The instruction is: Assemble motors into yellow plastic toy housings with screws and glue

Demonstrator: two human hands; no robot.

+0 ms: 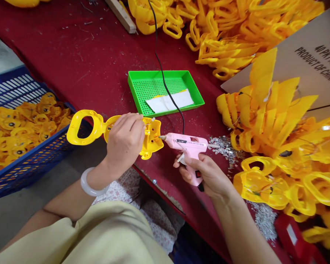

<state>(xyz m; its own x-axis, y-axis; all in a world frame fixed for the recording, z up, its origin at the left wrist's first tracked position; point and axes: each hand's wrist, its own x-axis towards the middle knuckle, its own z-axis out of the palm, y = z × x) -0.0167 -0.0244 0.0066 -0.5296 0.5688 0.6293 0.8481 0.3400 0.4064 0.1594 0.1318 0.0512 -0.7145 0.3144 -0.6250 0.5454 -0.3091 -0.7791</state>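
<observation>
My left hand [125, 141] is closed over a yellow plastic shell [153, 136] with a ring-shaped handle at its left end. The shell's hollow inside faces up, and a small pale piece shows near my fingertips. What those fingers pinch is partly hidden. In my right hand [206, 170] is a pink glue gun [187, 143], gripped by its handle with fingers at the white trigger. The metal nozzle points left, at the shell's right edge. A clear glue stick [213, 146] sticks out of the gun's back.
A green perforated tray [133, 90] holds a white strip [169, 101], crossed by a black cord [165, 82]. Yellow shells [266, 183] pile up at right beside a cardboard box [313, 55]. A blue crate [24, 165] of yellow parts stands left. Small clear bits [225, 148] lie on the red cloth.
</observation>
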